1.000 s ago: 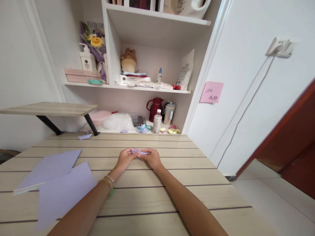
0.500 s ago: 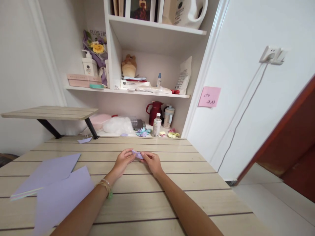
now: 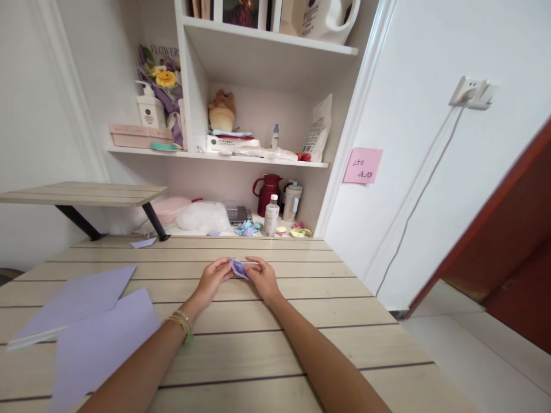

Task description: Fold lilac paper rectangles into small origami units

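A small folded piece of lilac paper [image 3: 239, 268] is held between both hands, just above the wooden slatted table [image 3: 301, 321]. My left hand [image 3: 212, 279] pinches its left end with the fingers closed. My right hand [image 3: 262, 277] pinches its right end, fingers curled over it. A thin bracelet sits on my left wrist. The fold's exact shape is too small to make out.
Two large lilac sheets [image 3: 81, 321] lie on the table at the left. A small raised wooden shelf [image 3: 86, 192] stands at the back left. Behind the table, white shelving holds a red jug [image 3: 267, 193], a small bottle [image 3: 271, 215], folded paper bits [image 3: 247, 228]. A pink note [image 3: 362, 165] is on the wall.
The folded paper has been turned and lifted slightly between the fingers; both hands stay together in the same spot. The view has shifted a little.
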Available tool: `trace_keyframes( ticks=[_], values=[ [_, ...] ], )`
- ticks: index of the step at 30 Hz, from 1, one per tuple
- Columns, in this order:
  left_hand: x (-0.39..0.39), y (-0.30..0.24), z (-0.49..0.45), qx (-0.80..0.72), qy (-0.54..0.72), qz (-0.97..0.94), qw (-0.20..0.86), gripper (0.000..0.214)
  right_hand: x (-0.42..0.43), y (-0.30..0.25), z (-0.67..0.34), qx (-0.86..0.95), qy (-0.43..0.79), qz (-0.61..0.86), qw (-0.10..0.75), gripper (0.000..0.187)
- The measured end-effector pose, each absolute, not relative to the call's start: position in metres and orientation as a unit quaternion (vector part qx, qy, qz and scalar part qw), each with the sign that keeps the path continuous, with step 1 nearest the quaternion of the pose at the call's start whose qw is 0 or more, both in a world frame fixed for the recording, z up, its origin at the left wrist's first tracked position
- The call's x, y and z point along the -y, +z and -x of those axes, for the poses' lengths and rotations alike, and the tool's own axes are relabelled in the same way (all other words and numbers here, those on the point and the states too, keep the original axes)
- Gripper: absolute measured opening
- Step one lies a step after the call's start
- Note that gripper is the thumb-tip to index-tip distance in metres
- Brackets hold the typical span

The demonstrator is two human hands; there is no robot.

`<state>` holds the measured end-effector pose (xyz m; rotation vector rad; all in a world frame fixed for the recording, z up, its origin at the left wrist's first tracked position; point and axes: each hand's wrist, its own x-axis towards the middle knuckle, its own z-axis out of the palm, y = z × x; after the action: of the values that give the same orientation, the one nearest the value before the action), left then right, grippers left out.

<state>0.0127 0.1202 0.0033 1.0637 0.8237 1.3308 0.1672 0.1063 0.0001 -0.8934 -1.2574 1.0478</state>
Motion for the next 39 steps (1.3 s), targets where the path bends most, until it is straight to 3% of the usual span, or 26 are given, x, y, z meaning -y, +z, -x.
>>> trace_keyframes(
  ticks=[7,14,23,30,33,36,39],
  values=[
    [-0.119,0.001,-0.018,-0.368,0.529,-0.562,0.518,0.034,-0.109,-0.006,-0.166,0.553,0.447,0.417,0.566,0.033],
    [-0.117,-0.003,-0.021,-0.381,0.528,-0.623,0.434,0.027,-0.109,-0.008,-0.166,0.569,0.390,0.437,0.577,0.023],
    [-0.112,0.003,-0.023,-0.414,0.529,-0.625,0.399,0.028,-0.110,-0.009,-0.162,0.557,0.361,0.487,0.567,0.018],
    [-0.113,0.002,-0.021,-0.408,0.531,-0.593,0.447,0.026,-0.107,-0.005,-0.162,0.569,0.367,0.459,0.575,0.022],
    [-0.117,0.000,-0.018,-0.432,0.551,-0.560,0.442,0.022,-0.101,0.000,-0.166,0.620,0.289,0.454,0.571,0.029],
    [-0.120,-0.002,-0.015,-0.451,0.573,-0.536,0.426,0.019,-0.093,0.006,-0.169,0.738,0.154,0.425,0.502,0.040],
    [-0.121,-0.002,-0.014,-0.449,0.571,-0.537,0.430,0.020,-0.087,0.009,-0.169,0.811,0.064,0.406,0.416,0.028]
  ],
)
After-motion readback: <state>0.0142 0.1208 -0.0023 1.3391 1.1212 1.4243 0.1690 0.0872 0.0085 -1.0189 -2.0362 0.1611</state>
